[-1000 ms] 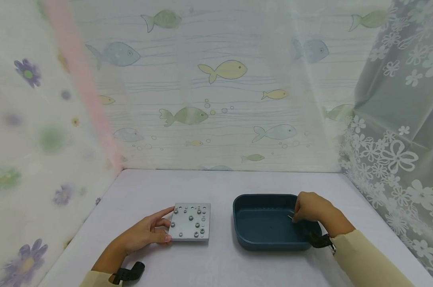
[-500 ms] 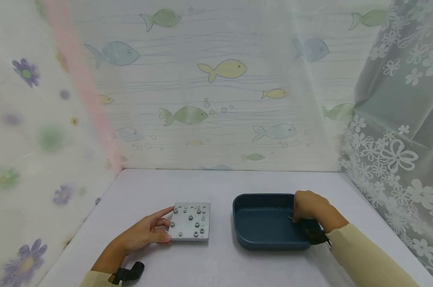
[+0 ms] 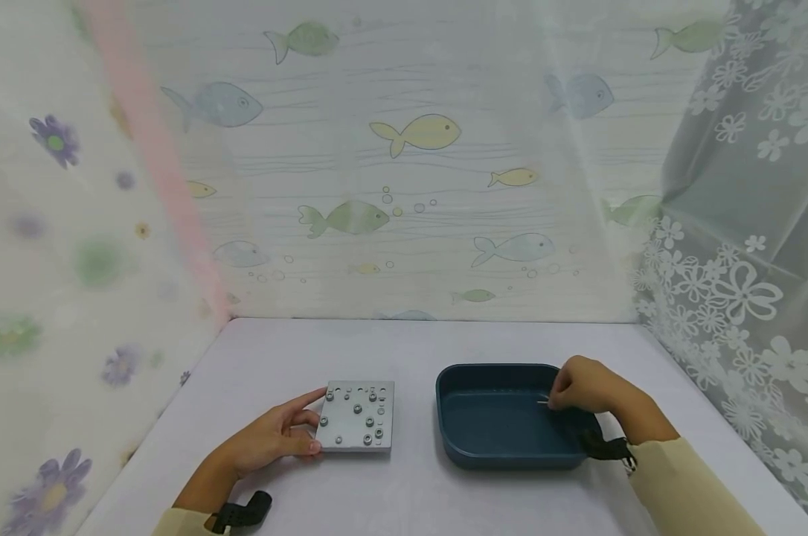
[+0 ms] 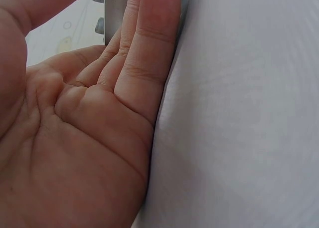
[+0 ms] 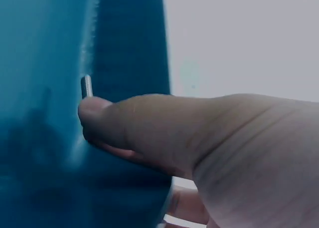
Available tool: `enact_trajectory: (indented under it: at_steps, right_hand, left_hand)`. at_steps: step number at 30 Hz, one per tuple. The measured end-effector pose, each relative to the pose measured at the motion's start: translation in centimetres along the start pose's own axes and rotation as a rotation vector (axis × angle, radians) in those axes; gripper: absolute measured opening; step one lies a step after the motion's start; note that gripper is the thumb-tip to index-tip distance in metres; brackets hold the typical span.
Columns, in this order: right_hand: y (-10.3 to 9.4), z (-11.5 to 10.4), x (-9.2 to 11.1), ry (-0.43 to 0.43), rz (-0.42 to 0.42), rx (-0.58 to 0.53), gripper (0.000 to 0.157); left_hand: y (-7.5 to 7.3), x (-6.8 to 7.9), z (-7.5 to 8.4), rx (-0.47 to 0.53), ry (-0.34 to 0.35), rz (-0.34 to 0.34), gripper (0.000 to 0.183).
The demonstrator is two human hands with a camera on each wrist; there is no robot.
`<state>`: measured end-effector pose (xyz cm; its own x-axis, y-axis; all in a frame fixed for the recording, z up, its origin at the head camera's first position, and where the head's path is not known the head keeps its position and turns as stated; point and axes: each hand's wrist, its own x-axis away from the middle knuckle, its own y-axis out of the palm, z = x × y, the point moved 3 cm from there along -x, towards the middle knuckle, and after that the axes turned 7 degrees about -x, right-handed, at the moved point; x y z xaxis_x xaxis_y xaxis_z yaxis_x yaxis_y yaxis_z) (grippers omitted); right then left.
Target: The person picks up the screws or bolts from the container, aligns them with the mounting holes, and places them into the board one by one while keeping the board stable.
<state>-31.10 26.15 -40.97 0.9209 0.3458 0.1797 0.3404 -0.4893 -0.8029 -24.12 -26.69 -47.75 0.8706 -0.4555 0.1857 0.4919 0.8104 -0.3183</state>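
Note:
A square silver metal plate [image 3: 344, 426] lies on the table left of centre, with several socket-head screws standing in it and a few bare holes along its far and right sides. My left hand [image 3: 263, 442] holds the plate at its left edge, index finger at the far corner and thumb at the near one. Over the right part of a dark blue tray [image 3: 504, 459], my right hand [image 3: 590, 385] pinches a small screw [image 5: 87, 86] between thumb and finger. Its threaded shank sticks out past the thumb tip in the right wrist view; the head is hidden in the fingers.
The white-covered table [image 3: 411, 499] runs back to a fish-print curtain [image 3: 417, 246]. A flowered curtain [image 3: 96, 298] borders the left side and a lace one [image 3: 745, 298] the right. The tray has raised walls around its floor.
My right hand dipped slightly lower into the tray, then rose to the right with the screw, whose shank now shows more clearly. The left hand and plate have stayed in place.

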Motion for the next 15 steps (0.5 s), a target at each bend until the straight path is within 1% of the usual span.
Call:
enact_trajectory:
  at_steps: [3,7,11,15]
  right_hand:
    - [-0.5,0.1,0.4,-0.038,0.027,-0.03,0.006]
    - [-1.3,0.0,1.3,-0.081,0.092,-0.038,0.007]
    - [-2.1,-0.5,2.3,-0.095,0.146,-0.046,0.012]
    - [-2.6,-1.4,2.8,-0.096,0.187,-0.05,0.015]
  left_hand:
    - [0.0,0.0,0.0,-0.003,0.0,0.0,0.1]
    - [0.0,0.0,0.0,-0.009,0.005,-0.001,0.1]
    - [0.0,0.0,0.1,-0.013,0.009,-0.003,0.1]
    - [0.0,0.0,0.1,-0.008,0.005,-0.005,0.1]
